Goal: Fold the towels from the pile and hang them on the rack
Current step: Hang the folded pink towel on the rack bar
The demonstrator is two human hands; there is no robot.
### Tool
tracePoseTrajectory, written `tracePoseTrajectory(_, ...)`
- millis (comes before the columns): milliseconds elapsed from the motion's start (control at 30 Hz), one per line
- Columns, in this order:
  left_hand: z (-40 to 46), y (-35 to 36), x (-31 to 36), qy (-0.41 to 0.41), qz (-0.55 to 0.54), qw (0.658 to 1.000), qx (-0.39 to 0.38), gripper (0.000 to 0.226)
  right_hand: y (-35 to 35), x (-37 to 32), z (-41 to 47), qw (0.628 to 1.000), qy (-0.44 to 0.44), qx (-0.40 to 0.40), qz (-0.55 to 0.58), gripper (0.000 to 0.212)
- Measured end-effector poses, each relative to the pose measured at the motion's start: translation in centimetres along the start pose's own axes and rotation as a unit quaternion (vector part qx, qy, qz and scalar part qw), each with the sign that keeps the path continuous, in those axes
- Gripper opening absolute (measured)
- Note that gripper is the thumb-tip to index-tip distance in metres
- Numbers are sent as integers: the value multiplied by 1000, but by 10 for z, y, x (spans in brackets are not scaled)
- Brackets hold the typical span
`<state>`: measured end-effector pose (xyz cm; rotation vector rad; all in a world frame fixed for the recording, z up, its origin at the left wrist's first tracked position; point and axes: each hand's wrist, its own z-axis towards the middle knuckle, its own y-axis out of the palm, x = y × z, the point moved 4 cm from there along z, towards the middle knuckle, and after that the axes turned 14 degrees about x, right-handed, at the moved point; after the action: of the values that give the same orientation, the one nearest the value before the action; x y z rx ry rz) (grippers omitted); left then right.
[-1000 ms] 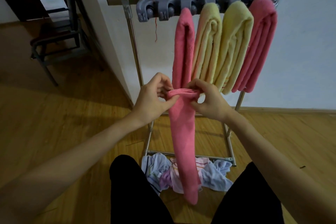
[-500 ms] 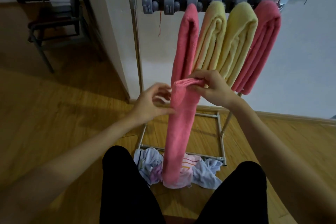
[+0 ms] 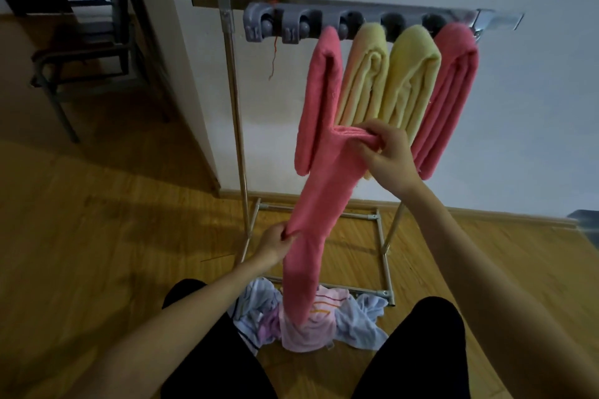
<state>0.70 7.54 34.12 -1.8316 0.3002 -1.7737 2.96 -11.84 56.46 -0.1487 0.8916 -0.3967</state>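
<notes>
We hold a long folded pink towel (image 3: 319,204) between both hands in front of the rack (image 3: 363,14). Our right hand (image 3: 387,152) is raised, its arm reaching up and forward from the lower right, and its fingers and thumb curl round the towel's upper end, pinching the stacked folds so the top edge lies nearly level. Our left hand (image 3: 275,241) sits lower and to the left, its arm stretched out from the lower left, and it pinches the towel's left edge partway down. Between the two hands the towel runs slantwise; below the left hand it hangs straight, its lower end reaching the pile of towels (image 3: 311,317) on the wooden floor (image 3: 97,236), between our knees.

Just behind the right hand four folded towels hang side by side on the rack: a pink one (image 3: 319,100) to the left of it, two yellow ones (image 3: 364,78) (image 3: 411,78) above it, and another pink one (image 3: 449,91) to its right. The grey clip holders (image 3: 282,26) up and left of the right hand hold nothing. Far to the left of the left hand stands a dark chair (image 3: 90,52).
</notes>
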Motion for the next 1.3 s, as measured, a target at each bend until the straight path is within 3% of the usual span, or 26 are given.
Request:
tracePoseTrajectory(100,15,-14,-4,-12,-17,1000,14,5,-26,40,-10,989,91,98,-59,14)
tracePoseTrajectory(200,24,-30,5,23,-1,1000,7,18,-46,87,-31,963,203,113,-135,9)
tracePoseTrajectory(267,28,-40,19,57,6,998,-2,20,-50,117,-49,939,275,69,-195,7)
tracePoseTrajectory(400,29,-57,69,135,5,989,-62,18,-32,161,-90,889,359,-85,-269,28)
tracePoseTrajectory(567,14,-72,144,216,45,958,-182,34,4,163,-115,858,320,-278,-291,22)
tracePoseTrajectory(667,3,-77,170,256,77,930,-252,31,20,153,-119,848,276,-373,-255,45)
tracePoseTrajectory(767,0,-76,176,272,122,910,-287,16,34,118,-111,903,270,-333,-10,59)
tracePoseTrajectory(867,-2,-75,176,277,147,900,-302,23,42,82,-106,893,276,-315,166,54)
tracePoseTrajectory(1033,4,-84,170,276,149,907,-280,24,44,58,-103,900,251,-298,194,13)
tracePoseTrajectory(1300,11,-90,149,206,133,924,-293,42,18,36,-76,940,152,-250,173,19)
